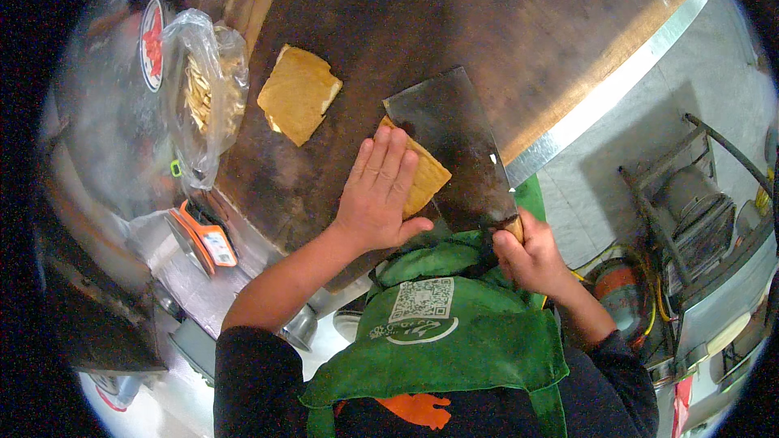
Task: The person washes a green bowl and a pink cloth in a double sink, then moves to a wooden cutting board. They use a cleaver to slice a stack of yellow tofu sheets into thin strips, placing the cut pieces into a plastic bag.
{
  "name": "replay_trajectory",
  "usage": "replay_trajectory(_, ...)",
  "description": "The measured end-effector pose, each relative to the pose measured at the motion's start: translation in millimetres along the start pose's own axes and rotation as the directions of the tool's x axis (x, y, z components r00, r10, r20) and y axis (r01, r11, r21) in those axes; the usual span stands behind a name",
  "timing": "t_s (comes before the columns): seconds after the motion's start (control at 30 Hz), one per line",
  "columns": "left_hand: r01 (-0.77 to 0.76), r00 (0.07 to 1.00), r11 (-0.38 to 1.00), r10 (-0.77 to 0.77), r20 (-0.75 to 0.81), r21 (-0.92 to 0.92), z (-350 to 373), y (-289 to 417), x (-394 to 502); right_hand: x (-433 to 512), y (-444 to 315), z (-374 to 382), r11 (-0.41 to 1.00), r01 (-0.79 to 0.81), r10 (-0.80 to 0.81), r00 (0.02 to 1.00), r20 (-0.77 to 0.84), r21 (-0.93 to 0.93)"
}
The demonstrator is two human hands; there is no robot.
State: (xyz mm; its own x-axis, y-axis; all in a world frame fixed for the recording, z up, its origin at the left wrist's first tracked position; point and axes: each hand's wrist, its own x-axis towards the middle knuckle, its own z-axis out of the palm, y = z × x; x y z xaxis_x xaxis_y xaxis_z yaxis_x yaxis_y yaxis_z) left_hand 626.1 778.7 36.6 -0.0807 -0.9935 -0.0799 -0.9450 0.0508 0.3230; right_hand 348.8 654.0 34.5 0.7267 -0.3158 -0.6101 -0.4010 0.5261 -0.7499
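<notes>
My left hand [378,198] lies flat on a golden-brown slab that looks like fried tofu [431,177], fingers together and thumb out to the side. It presses the slab against a large dark wooden chopping board [377,24]. In my right hand [534,255] is the wooden handle of a broad cleaver [459,146]. The dark blade lies nearly flat beside the slab's right edge; whether it has entered the slab I cannot tell. Small white bits cling to the blade near the handle. A second brown slab [300,94], pale at its torn edges, rests farther left on the board.
Left of the board stand a clear plastic bag [204,97] of pale cut strips and a plate [145,76] with red pieces. An orange-and-black device [210,237] is nearer me. A metal strip [608,94] borders the right edge; a metal-framed machine [681,207] stands beyond.
</notes>
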Motion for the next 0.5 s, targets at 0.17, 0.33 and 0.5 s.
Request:
replay_trajectory(0.17,-0.007,0.999,1.0,0.007,-0.044,-0.017,-1.2,1.9,3.8,12.6,-12.1,0.4,0.998,-0.061,0.061,0.998,0.004,0.01)
replay_trajectory(0.33,-0.063,0.994,0.998,0.065,0.085,-0.024,-7.6,-5.6,-7.3,-2.6,-3.6,-1.9,0.996,-0.086,0.086,0.996,0.007,-0.006)
replay_trajectory(0.5,-0.126,0.986,0.992,0.125,0.112,-0.005,-7.3,-0.3,-32.4,-33.3,15.0,-4.0,0.973,-0.229,0.229,0.973,0.026,-0.004)
